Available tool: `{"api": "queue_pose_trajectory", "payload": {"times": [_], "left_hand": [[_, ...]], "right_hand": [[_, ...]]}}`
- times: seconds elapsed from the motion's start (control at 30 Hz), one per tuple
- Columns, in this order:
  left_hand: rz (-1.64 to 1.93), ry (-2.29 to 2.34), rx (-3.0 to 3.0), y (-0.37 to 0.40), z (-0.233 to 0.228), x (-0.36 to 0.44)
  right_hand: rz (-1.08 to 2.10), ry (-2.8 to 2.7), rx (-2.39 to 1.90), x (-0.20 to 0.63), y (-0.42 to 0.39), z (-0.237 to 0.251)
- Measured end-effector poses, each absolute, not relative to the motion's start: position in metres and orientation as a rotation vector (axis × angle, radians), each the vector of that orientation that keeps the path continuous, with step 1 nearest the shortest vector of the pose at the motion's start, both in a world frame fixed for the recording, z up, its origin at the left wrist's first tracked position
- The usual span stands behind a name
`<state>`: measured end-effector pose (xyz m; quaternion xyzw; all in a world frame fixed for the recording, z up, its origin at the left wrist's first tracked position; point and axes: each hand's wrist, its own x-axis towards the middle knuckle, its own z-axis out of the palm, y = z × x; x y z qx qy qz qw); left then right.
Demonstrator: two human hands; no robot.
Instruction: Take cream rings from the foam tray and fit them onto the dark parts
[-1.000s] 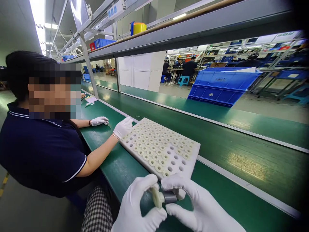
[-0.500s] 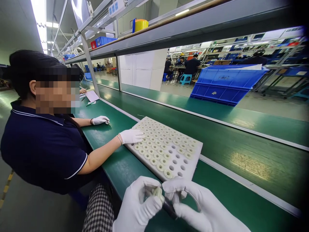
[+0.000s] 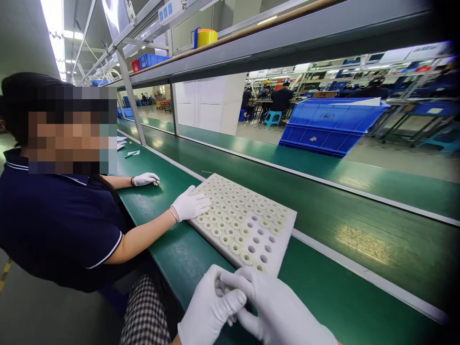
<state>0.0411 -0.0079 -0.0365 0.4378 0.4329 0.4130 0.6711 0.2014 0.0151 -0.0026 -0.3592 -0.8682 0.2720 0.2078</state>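
Note:
Low in the view, my white-gloved left hand [image 3: 212, 304] is closed, thumb against curled fingers. My right hand [image 3: 278, 302], gloved in white too, meets it with bent fingers. Whatever lies between them is hidden by the gloves. Just beyond my fingers is a white foam tray [image 3: 287, 233] with rows of round holes. Pale ring-shaped parts [image 3: 225, 239] sit in most of these holes, while several near the right side are bare. A co-worker's gloved hand [image 3: 190, 203] rests on the tray's left edge.
The co-worker [image 3: 68, 215] sits close on my left, with another gloved hand [image 3: 145, 179] on the green bench [image 3: 172, 249]. A green conveyor belt [image 3: 305, 206] runs behind the tray. Blue crates [image 3: 323, 127] stand beyond it, and an overhead shelf [image 3: 287, 40] crosses above.
A pale ring-shaped part and a dark piece showed between my hands before; both are now out of sight. My hands have closed together. The co-worker's head has turned.

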Motion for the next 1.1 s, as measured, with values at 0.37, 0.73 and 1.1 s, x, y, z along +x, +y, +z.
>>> {"api": "queue_pose_trajectory", "payload": {"times": [0.37, 0.73, 1.1], "left_hand": [[0.841, 1.447, 1.572, 0.001, -0.096, 0.028], [0.923, 1.327, 1.941, 0.008, -0.153, 0.025], [1.012, 1.344, 1.948, 0.010, -0.146, 0.033]], "right_hand": [[0.439, -1.860, -1.763, 0.274, 0.168, -0.046], [0.224, -2.281, -1.599, 0.282, 0.180, -0.079], [0.222, -2.382, -1.610, 0.278, 0.145, -0.079]]}}
